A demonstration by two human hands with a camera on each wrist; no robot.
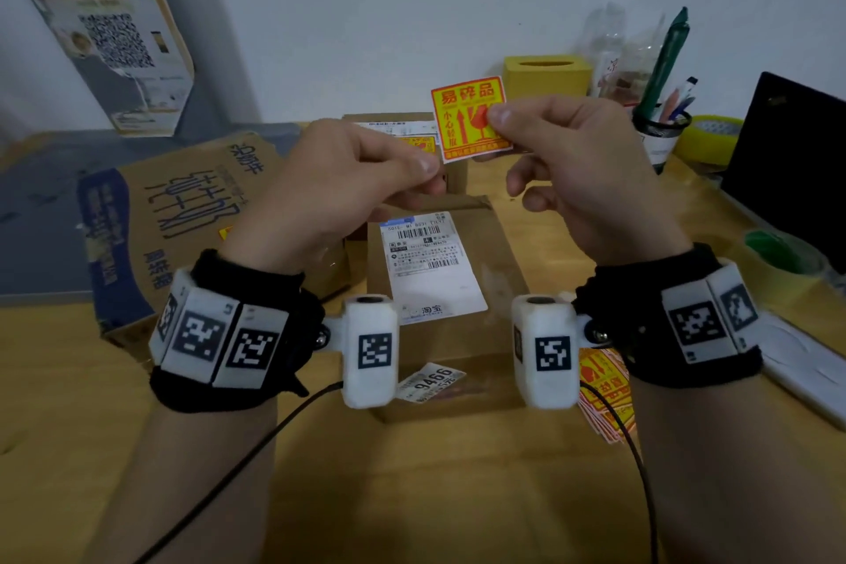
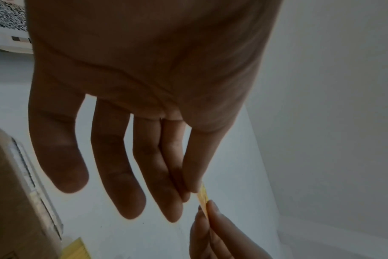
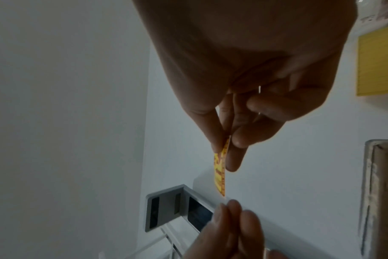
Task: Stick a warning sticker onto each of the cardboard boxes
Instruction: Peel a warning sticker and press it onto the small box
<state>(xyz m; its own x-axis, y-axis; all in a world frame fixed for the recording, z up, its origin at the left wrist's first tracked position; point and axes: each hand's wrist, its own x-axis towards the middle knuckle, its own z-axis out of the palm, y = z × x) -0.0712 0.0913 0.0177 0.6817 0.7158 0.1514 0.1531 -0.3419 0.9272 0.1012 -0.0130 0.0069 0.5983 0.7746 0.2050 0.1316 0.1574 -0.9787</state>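
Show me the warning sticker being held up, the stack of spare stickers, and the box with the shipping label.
warning sticker [image 1: 469, 119], head view, middle of its yellow face.
stack of spare stickers [image 1: 606, 408], head view, its top sheet.
box with the shipping label [image 1: 499, 238], head view, bare cardboard right of the label.

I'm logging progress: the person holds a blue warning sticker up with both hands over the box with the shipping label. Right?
Not quite: the warning sticker is yellow and red, not blue, as the head view shows. The rest holds: the left hand and right hand both pinch it above the box with the shipping label.
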